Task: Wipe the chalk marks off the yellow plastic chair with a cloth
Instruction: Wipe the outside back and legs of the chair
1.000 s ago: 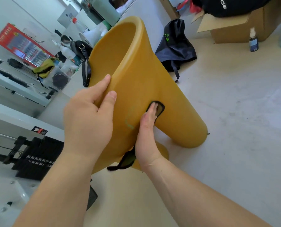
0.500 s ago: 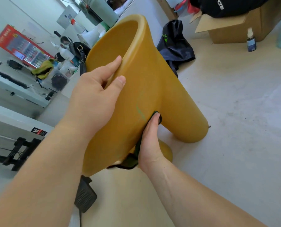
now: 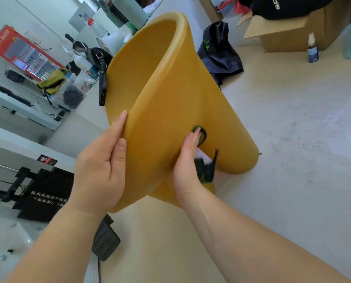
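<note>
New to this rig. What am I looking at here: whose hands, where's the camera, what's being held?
No robot here: these are a person's two bare hands, filmed by one wide-angle camera on their head, looking forward and down. The left hand grips the edge of a tilted yellow plastic chair to steady it. The right hand presses a dark cloth against the chair's outer side, for wiping off chalk marks. Behind, on the floor, lie a dark bag, a cardboard box and a small spray bottle.

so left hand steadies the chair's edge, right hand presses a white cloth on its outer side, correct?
Not quite: the cloth is dark, black-looking, not white. The head view shows it under the right hand on the yellow chair. The left hand does hold the edge.
</note>
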Motion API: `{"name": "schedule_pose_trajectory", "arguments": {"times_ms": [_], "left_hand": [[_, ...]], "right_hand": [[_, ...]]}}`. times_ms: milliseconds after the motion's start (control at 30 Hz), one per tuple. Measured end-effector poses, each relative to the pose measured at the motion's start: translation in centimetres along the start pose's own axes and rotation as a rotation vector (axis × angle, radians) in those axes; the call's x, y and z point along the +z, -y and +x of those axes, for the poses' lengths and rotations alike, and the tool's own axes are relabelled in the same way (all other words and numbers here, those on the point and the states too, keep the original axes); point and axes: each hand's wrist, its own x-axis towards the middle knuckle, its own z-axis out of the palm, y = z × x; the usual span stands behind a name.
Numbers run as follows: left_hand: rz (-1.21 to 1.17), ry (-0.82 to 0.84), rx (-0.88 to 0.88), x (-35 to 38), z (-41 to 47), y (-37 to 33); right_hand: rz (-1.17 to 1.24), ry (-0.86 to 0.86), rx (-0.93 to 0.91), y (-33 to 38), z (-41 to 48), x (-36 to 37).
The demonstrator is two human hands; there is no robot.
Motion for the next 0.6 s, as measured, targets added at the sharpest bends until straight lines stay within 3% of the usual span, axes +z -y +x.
{"name": "schedule_pose_trajectory", "arguments": {"times_ms": [100,300,333,467,600], "left_hand": [[0.007,-0.062,0.059,0.8,0.7,-0.8],[-0.124,-0.096,0.071,2.4,4.1,-4.4],[-0.159,-0.09,0.054,2.6,4.7,-4.9],[-0.297,-0.023,-0.001,3.6,7.0,-5.9],[-0.352,0.023,0.018,5.2,7.8,-6.4]], "right_hand": [[0.018,0.043,0.091,-0.3,-0.8,-0.5],[-0.269,-0.038,-0.528,1.9,-6.1,1.1],[-0.268,-0.047,-0.564,2.3,-5.8,0.9],[-0.212,-0.094,-0.422,5.5,0.4,-1.4],[0.054,-0.056,-0.223,5.8,5.9,-4.9]]}}
